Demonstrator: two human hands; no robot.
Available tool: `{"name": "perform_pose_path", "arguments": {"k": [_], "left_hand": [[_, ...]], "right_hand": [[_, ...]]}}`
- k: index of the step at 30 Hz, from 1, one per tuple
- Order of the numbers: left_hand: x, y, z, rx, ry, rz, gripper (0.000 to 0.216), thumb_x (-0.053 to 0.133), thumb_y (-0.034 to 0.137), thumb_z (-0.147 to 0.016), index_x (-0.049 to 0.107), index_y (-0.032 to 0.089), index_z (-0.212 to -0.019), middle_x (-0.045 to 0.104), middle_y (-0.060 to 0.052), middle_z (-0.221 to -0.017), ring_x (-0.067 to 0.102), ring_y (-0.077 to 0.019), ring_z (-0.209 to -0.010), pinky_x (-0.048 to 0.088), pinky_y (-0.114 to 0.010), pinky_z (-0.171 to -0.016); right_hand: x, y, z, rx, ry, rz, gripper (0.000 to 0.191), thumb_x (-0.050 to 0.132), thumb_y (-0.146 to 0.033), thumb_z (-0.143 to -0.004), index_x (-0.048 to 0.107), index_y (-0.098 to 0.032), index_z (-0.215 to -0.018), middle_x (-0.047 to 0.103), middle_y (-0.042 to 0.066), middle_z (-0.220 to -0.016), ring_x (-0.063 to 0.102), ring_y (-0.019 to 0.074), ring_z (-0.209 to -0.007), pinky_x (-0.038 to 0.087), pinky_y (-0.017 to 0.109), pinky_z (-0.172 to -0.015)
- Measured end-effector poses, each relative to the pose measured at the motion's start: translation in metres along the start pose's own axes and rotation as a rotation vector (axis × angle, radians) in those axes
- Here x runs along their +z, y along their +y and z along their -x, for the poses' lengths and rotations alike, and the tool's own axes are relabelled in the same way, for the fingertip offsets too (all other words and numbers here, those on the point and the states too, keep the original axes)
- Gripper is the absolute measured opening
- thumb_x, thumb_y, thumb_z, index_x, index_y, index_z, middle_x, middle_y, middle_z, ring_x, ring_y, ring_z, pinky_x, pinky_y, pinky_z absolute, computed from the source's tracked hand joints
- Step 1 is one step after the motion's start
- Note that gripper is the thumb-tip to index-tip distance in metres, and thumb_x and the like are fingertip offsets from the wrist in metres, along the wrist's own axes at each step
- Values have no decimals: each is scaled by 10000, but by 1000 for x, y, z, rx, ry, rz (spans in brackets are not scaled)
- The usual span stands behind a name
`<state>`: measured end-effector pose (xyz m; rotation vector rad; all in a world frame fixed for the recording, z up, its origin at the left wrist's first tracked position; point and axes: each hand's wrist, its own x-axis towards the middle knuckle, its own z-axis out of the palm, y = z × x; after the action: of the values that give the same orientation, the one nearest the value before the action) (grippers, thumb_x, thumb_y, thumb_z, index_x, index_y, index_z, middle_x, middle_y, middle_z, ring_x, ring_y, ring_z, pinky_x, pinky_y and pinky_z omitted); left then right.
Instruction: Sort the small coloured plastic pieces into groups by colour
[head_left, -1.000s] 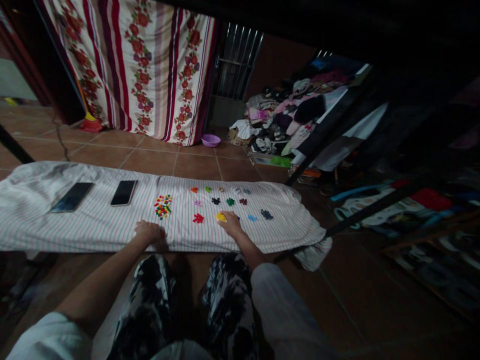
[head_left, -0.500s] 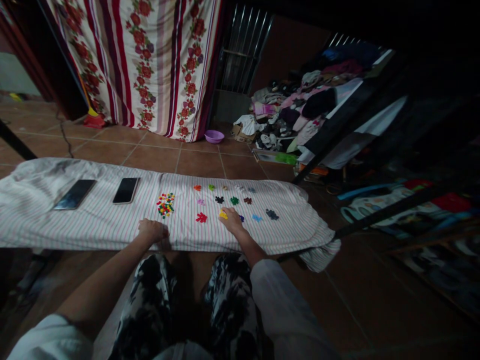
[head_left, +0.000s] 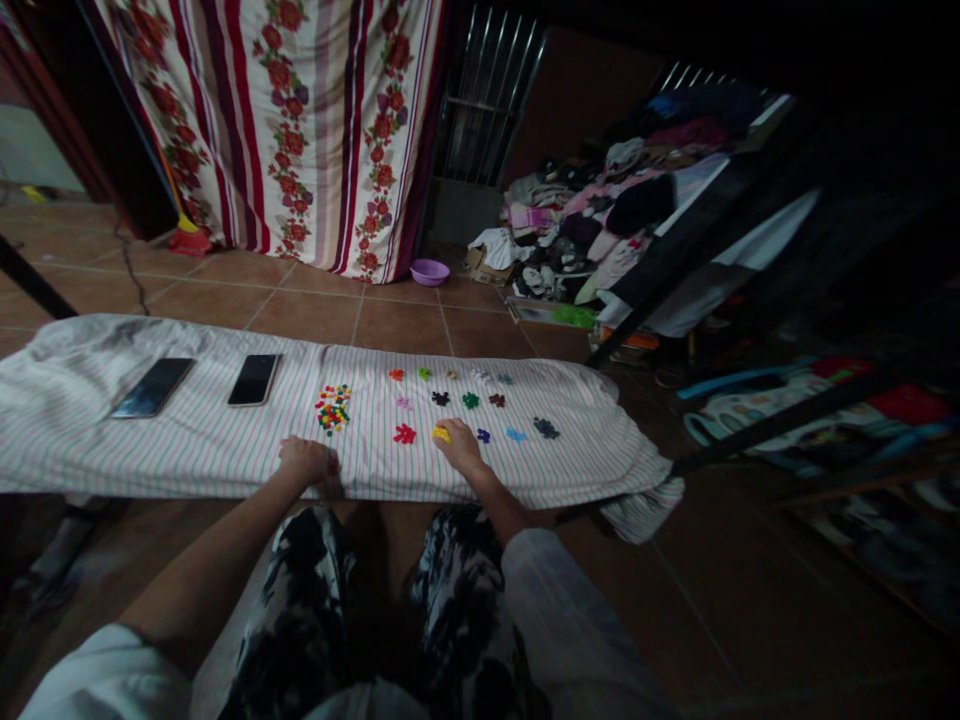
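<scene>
My right hand (head_left: 458, 444) reaches over the striped cloth, its fingers bent and pressed at a pile of small yellow pieces (head_left: 442, 435). The fingers partly cover that pile. Close by on the left lie red pieces (head_left: 405, 434); just right of the hand are dark blue pieces (head_left: 483, 436) and light blue pieces (head_left: 516, 435). My left hand (head_left: 306, 459) rests curled near the cloth's front edge, and whatever it may hold is hidden. Beyond it spreads a mixed heap of red, yellow, green and white pieces (head_left: 332, 409).
Black pieces (head_left: 440, 398), green pieces (head_left: 470, 400), brown pieces (head_left: 496, 400) and other small colour piles sit farther back. Two phones, one dark phone (head_left: 152, 388) and one pale-edged phone (head_left: 254, 380), lie at left on the striped cloth (head_left: 202, 450). A purple basin (head_left: 430, 272) stands on the floor.
My right hand has shifted slightly left at the yellow pieces, leaving the dark blue pieces in fuller view. The left hand stays nearly still.
</scene>
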<state>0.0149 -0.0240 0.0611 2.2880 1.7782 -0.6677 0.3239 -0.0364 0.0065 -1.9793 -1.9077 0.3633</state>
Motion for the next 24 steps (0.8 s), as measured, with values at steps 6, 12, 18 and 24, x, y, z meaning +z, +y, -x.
{"name": "perform_pose_path", "arguments": {"k": [6, 12, 18, 24], "left_hand": [[4, -2, -3, -12, 20, 32, 510, 468, 574, -791, 704, 221, -1073, 675, -177, -1133, 581, -384, -1091, 374, -526, -922], [6, -2, -4, -9, 29, 89, 565, 498, 674, -715, 713, 265, -1041, 692, -169, -1082, 577, -378, -1096, 377, -534, -917], [5, -2, -3, -21, 35, 83, 571, 488, 669, -720, 723, 242, -1018, 685, -181, -1094, 574, -392, -1096, 387, -525, -901], [5, -3, -4, 4, 12, 97, 586, 514, 693, -684, 716, 263, -1028, 689, -168, -1087, 572, -391, -1104, 373, -544, -923]], "right_hand": [[3, 2, 0, -12, 3, -26, 304, 590, -222, -811, 639, -183, -1109, 629, 89, -1129, 554, 200, -1073, 392, 302, -949], [6, 7, -2, -3, 48, -112, 279, 469, -154, -857, 672, -195, -1043, 671, 64, -1099, 587, 174, -1044, 411, 298, -956], [1, 13, -1, 47, 154, -178, 352, 399, -113, -842, 686, -193, -1029, 678, 65, -1072, 588, 174, -1045, 433, 305, -957], [-22, 50, 12, 196, 349, -151, 363, 428, -102, -783, 687, -197, -1019, 663, 68, -1003, 580, 192, -1000, 441, 309, -934]]}}
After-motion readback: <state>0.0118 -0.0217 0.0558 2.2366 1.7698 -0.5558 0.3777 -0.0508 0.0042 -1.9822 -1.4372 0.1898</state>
